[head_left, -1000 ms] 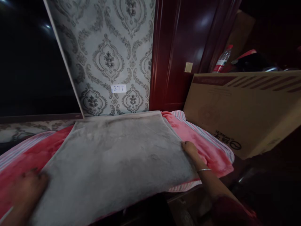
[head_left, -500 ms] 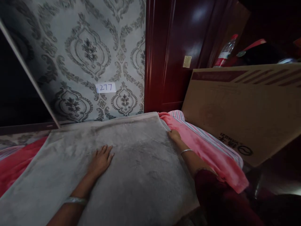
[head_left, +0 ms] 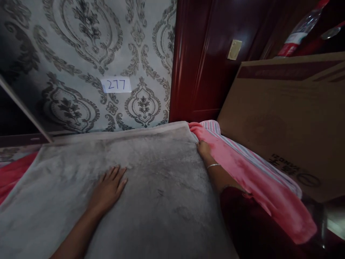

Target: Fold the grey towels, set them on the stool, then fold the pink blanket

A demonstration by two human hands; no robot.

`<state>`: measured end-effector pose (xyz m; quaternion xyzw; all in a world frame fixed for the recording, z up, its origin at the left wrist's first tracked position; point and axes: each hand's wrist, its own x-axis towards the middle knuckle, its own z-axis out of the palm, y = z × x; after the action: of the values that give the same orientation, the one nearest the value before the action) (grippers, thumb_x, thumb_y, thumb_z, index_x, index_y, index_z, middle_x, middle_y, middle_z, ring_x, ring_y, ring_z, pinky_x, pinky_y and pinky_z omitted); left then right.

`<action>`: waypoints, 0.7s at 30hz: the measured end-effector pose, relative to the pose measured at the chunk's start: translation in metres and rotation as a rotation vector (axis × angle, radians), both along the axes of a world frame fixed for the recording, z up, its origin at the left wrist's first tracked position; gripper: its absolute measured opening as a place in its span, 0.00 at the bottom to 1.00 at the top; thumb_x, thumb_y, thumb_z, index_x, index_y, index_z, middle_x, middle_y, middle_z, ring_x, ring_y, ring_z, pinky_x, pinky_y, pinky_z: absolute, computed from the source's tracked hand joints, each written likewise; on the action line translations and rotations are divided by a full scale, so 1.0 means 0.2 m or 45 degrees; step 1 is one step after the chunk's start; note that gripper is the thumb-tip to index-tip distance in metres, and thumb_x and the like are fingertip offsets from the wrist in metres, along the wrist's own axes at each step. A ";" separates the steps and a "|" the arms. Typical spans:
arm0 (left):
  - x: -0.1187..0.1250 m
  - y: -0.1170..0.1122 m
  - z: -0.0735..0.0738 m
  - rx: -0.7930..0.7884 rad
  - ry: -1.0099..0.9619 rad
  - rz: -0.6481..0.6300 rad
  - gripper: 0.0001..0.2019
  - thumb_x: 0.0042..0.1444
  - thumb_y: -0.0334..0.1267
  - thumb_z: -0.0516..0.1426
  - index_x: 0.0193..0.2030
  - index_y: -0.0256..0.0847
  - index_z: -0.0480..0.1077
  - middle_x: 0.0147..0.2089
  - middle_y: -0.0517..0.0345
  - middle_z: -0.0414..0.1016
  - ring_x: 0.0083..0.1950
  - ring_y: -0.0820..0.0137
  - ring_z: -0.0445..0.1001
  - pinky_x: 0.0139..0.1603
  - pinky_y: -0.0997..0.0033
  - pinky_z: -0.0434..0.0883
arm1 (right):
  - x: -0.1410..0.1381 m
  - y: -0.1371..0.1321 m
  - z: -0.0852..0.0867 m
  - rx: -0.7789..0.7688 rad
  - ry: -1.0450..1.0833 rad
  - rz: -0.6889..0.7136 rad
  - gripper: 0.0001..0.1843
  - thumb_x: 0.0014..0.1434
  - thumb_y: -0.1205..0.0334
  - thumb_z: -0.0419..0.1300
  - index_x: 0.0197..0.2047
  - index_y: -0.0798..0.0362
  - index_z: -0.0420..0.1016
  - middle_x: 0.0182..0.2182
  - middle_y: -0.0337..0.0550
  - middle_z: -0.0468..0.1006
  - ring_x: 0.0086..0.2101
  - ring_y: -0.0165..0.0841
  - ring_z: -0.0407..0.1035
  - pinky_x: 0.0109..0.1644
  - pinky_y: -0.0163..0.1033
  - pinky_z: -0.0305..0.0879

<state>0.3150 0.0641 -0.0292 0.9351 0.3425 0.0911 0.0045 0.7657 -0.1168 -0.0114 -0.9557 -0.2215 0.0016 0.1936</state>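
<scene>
A grey plush cloth (head_left: 151,180) lies spread flat over a pink blanket (head_left: 242,169) with a striped edge. My left hand (head_left: 109,189) rests palm down on the middle of the grey cloth, fingers stretched out and slightly apart. My right hand (head_left: 204,149) is at the cloth's right edge near its far corner, where grey meets pink; its fingers curl on the edge, and whether they pinch it is hard to tell. A thin bangle circles that wrist.
A large cardboard box (head_left: 285,118) leans at the right, close to the blanket. Behind stand a patterned wallpaper wall with a "277" label (head_left: 116,85) and a dark red wooden door frame (head_left: 199,64). A plastic bottle (head_left: 299,30) shows at top right.
My left hand came from the cloth's near-left corner to lie flat on its middle. My right hand slid along the right edge toward the far corner. The view moved closer.
</scene>
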 end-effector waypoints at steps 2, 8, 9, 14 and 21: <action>0.00 0.00 0.00 -0.001 -0.009 -0.005 0.30 0.65 0.49 0.45 0.70 0.42 0.61 0.74 0.46 0.55 0.75 0.53 0.51 0.72 0.42 0.53 | -0.01 -0.01 0.02 -0.013 0.010 0.020 0.20 0.69 0.56 0.50 0.55 0.57 0.76 0.53 0.55 0.78 0.51 0.39 0.73 0.50 0.36 0.65; 0.01 -0.02 0.03 -0.014 0.048 0.018 0.31 0.66 0.50 0.42 0.72 0.40 0.59 0.75 0.45 0.54 0.76 0.52 0.51 0.72 0.43 0.52 | -0.09 -0.17 0.05 -0.067 0.012 0.029 0.24 0.71 0.52 0.47 0.53 0.58 0.77 0.51 0.56 0.79 0.49 0.39 0.74 0.47 0.34 0.65; 0.01 -0.02 0.04 -0.014 0.055 0.022 0.31 0.66 0.49 0.42 0.72 0.40 0.59 0.75 0.45 0.54 0.76 0.52 0.51 0.72 0.43 0.52 | -0.12 -0.22 0.03 -0.081 0.010 0.021 0.24 0.71 0.52 0.47 0.53 0.58 0.77 0.51 0.56 0.79 0.49 0.39 0.74 0.46 0.35 0.66; 0.03 -0.01 0.04 0.002 0.059 0.013 0.30 0.66 0.48 0.43 0.71 0.39 0.60 0.74 0.44 0.55 0.75 0.52 0.52 0.72 0.44 0.52 | -0.22 -0.48 -0.01 -0.150 -0.028 -0.027 0.20 0.70 0.56 0.49 0.54 0.57 0.75 0.51 0.56 0.79 0.50 0.41 0.73 0.47 0.37 0.66; 0.02 -0.05 0.09 0.163 -0.033 0.028 0.28 0.66 0.45 0.42 0.65 0.35 0.68 0.68 0.41 0.66 0.69 0.54 0.64 0.70 0.53 0.58 | -0.35 -0.65 0.05 -0.160 -0.088 0.035 0.21 0.72 0.58 0.45 0.59 0.57 0.71 0.51 0.56 0.78 0.51 0.39 0.73 0.49 0.37 0.65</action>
<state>0.3191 0.0548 -0.0122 0.9284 0.3460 0.1250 -0.0519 0.6952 -0.2477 -0.0013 -0.9624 -0.2408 -0.0149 0.1252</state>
